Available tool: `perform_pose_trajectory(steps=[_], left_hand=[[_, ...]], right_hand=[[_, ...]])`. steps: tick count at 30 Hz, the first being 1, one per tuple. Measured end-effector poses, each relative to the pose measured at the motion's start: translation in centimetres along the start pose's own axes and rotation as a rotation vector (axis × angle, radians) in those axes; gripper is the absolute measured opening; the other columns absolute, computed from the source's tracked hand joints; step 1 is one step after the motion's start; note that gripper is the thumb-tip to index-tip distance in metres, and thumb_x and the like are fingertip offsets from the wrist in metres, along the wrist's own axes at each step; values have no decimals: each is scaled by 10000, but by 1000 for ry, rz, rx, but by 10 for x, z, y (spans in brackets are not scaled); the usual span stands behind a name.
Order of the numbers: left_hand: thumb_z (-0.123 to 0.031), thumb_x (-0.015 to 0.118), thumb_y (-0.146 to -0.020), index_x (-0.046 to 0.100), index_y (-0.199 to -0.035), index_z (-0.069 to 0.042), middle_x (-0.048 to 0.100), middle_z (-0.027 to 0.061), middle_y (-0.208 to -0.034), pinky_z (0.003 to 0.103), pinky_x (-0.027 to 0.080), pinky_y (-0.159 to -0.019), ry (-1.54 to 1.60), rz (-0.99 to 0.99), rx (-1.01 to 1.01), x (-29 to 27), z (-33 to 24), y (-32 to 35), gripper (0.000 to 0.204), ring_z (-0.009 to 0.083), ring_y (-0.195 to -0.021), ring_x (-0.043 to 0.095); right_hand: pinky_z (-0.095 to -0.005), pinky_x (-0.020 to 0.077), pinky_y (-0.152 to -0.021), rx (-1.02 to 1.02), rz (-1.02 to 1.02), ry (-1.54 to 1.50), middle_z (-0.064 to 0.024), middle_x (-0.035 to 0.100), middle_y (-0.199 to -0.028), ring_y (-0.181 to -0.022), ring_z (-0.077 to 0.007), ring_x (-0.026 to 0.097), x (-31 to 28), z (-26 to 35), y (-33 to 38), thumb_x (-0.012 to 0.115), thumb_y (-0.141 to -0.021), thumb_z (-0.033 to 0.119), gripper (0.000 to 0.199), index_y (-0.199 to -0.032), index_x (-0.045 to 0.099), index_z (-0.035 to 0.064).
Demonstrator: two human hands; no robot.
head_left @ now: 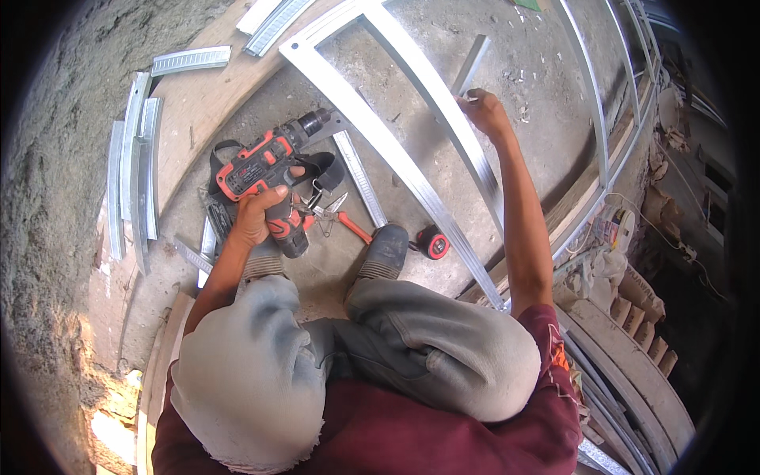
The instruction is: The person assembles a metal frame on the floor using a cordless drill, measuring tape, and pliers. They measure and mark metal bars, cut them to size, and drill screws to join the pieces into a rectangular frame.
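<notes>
My left hand [255, 215] is wrapped round the handle of a red and black cordless drill [257, 162], whose chuck points away to the right. Beyond the long silver frame [380, 146], my right hand [487, 117] has its fingers closed at the near end of a short metal channel [473, 62]. The small spot between those fingertips is hard to make out. Red-handled snips [352, 226] lie on the floor between my feet, partly behind the drill. A red and black tape measure [433, 242] rests beside my right boot [387, 244].
Several cut metal channel pieces [134, 170] lie on a plank [194, 103] at the left, by a rough wall [55, 158]. Another metal frame [590, 87] runs along the right. Past it are timber, a container [613, 226], and stacked scraps [633, 305]. A narrow metal strip [360, 180] lies near the snips.
</notes>
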State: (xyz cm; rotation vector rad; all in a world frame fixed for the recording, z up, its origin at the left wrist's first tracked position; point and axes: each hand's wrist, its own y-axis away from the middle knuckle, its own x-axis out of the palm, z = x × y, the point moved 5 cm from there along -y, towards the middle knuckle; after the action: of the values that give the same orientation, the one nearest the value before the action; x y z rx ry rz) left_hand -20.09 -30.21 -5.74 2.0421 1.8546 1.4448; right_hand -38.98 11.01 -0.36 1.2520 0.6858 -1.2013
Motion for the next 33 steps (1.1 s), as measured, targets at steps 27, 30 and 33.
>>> perform_pose_trajectory(steps=[27,30,33], left_hand=[[-97,658,-812,615,-1291,-2,701,106,-1166,346,597,-758,-44,-92,-64,23,9,58,490,199,-868,685],[-92,660,-794,620,-1279,-10,700,108,-1167,362,596,-782,-18,-108,-48,21,5,67,494,194,-888,682],[-89,661,-783,598,-1302,-11,697,117,-1160,366,597,-789,96,-79,-64,11,10,68,528,195,-877,681]], right_hand=[[-494,545,-816,99,90,-120,-258,712,-986,-945,-413,705,128,50,27,604,-961,395,442,-995,692,-37],[-420,561,-743,105,204,-264,-179,728,-917,-840,-314,710,123,62,36,671,-932,355,379,-955,697,-22],[-332,566,-686,149,550,-877,-101,719,-885,-772,-196,689,104,77,67,693,-915,239,243,-976,693,3]])
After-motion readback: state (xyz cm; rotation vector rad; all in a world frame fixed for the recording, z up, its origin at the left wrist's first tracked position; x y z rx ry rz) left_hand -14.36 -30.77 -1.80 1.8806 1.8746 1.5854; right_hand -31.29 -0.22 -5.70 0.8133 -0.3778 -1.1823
